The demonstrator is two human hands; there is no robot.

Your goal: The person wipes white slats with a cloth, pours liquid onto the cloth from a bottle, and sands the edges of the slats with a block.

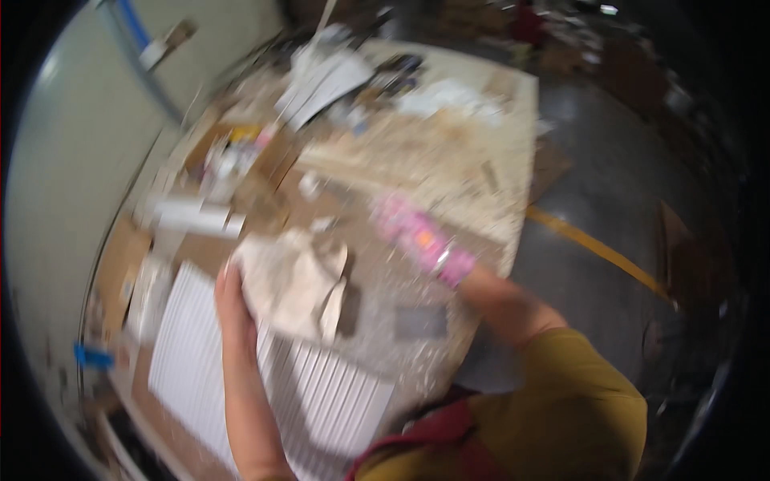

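My left hand [229,298] grips the left edge of a crumpled cream cloth [289,280], with its fingers partly hidden behind the folds. The cloth is raised above the worktable, over the far edge of a white ribbed sheet [333,401]. On my right hand [413,236] is what looks like a pink patterned glove with an orange patch. That hand reaches out over the right half of the table, apart from the cloth. Motion blur smears its fingers, so whether it holds anything is unclear. A small grey rectangle [420,322] lies on the table below my right wrist.
White rolls [192,216] lie at the left beside a cardboard box [269,164] of mixed items. A pale, stained board [425,152] covers the table's far part, with white sheets [325,84] behind. A yellow line [597,250] crosses the floor at right.
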